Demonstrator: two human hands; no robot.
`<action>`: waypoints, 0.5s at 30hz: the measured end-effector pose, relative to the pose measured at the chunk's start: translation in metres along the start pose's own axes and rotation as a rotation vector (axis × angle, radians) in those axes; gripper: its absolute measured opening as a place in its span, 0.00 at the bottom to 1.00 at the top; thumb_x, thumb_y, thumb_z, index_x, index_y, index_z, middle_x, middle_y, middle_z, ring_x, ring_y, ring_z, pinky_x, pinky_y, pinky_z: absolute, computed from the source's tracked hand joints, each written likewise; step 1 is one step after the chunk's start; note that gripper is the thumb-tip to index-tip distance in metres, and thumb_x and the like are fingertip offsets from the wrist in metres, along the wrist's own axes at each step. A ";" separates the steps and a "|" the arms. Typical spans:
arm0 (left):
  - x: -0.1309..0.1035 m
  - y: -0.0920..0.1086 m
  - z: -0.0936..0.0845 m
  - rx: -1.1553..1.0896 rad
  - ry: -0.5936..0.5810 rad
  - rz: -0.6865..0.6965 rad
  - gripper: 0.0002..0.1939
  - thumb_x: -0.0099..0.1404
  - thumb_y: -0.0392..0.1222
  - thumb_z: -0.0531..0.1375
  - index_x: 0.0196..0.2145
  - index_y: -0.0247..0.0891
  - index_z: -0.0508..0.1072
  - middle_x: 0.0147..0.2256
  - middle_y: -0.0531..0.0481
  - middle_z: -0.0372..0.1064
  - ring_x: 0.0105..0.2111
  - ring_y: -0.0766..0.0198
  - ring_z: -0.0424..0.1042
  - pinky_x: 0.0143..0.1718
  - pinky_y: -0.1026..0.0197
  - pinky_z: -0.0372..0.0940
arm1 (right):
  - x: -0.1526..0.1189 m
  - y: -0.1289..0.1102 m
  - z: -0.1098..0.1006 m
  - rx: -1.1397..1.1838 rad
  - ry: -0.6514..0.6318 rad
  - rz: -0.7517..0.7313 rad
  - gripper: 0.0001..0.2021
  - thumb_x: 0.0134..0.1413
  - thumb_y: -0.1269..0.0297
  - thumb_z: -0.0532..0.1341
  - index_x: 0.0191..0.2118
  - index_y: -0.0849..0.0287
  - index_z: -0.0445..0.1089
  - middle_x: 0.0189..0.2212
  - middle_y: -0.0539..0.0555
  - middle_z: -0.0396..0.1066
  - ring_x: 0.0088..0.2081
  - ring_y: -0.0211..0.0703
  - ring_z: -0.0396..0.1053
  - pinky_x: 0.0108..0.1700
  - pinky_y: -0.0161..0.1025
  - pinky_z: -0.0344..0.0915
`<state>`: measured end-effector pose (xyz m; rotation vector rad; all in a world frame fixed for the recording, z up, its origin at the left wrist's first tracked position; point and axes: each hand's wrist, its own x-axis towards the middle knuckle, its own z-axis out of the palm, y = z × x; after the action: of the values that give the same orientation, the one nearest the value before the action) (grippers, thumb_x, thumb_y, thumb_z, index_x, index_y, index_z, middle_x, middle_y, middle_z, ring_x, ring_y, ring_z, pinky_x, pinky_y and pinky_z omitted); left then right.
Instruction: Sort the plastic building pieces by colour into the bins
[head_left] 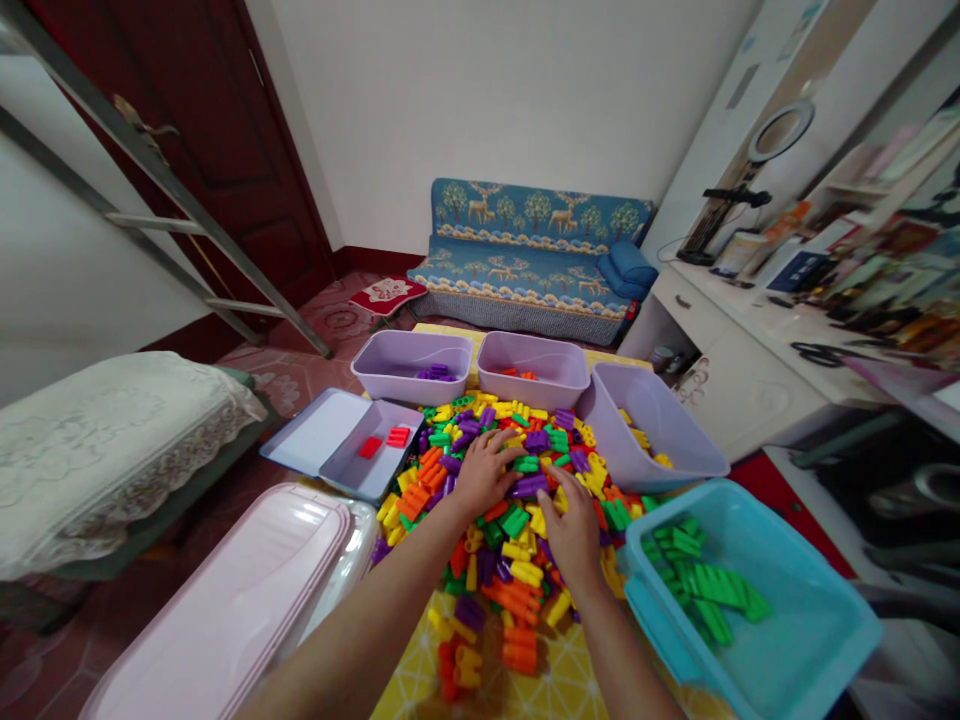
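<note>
A wide heap of plastic building blocks in yellow, orange, green and purple covers the middle of the table. My left hand rests on the heap, fingers spread, with some fingertips among the pieces. To its right, my right hand reaches in with thumb and fingers apart. A purple block lies between the two hands, close to the right thumb; nothing visible is gripped. Green blocks lie in the turquoise bin on the right. Two red blocks sit in the lidded pale box on the left.
Along the back stand a lilac bin with purple pieces and another lilac bin with orange ones. A third lilac bin holds yellow pieces. Pink lid at front left. Beyond are a sofa, ladder and cluttered desk.
</note>
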<state>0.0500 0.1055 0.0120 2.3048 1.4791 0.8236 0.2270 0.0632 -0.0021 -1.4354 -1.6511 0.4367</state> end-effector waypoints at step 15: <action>-0.020 -0.004 -0.011 -0.619 0.305 -0.208 0.16 0.66 0.48 0.56 0.45 0.39 0.76 0.49 0.43 0.72 0.51 0.54 0.68 0.55 0.50 0.61 | -0.026 -0.001 0.010 -0.591 -0.121 -0.246 0.19 0.59 0.68 0.54 0.56 0.58 0.66 0.63 0.58 0.58 0.61 0.53 0.56 0.61 0.54 0.53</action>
<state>0.0339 0.0884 0.0126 1.5967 1.2976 1.3809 0.2174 0.0413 -0.0171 -1.6073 -2.1357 -0.1243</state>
